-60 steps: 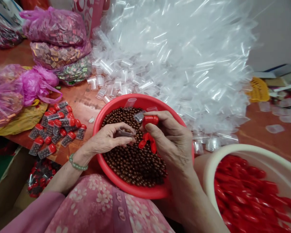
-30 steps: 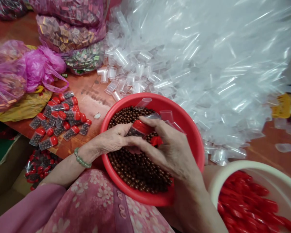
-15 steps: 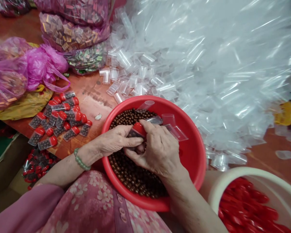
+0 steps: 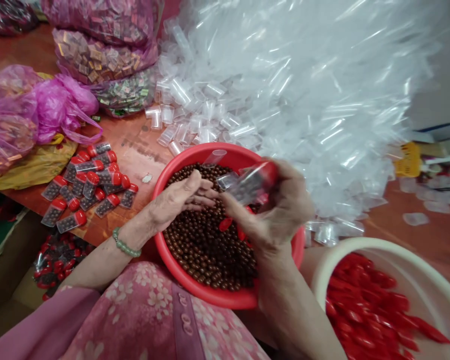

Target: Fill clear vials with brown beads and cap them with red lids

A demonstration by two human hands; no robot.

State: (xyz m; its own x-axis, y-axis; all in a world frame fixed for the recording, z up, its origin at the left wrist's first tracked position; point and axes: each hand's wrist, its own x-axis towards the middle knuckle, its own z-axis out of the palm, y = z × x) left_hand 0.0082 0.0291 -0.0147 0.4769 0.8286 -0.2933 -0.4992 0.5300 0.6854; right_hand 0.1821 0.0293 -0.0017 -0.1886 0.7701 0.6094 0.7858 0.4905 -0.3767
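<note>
Over the one o'clock part of the red basin (image 4: 163, 250), we have the capped container (image 4: 252, 184) in our right hand (image 4: 281, 212), whose grip is closed round its red end; its clear end, with dark balls inside, tilts towards eight o'clock. Our left hand (image 4: 176, 200) hovers at ten o'clock over the basin, grip open, fingers spread towards the container but apart from it. Below both hands we see brown balls (image 4: 206, 255), with red pieces (image 4: 225, 223) on them and a clear tube (image 4: 214, 157) near the twelve o'clock rim. Farther out on our bench (image 4: 135, 165), finished-looking containers (image 4: 97, 185) lie loosely piled at ten o'clock, and pink bags (image 4: 97, 55) beyond them at eleven. A big heap of clear tubes (image 4: 285, 100) spreads from twelve to two. At four o'clock stands our cream tub (image 4: 322, 270), holding red caps (image 4: 363, 305), and at eight, more capped containers (image 4: 58, 260) lie in a cardboard box (image 4: 3, 270)
</note>
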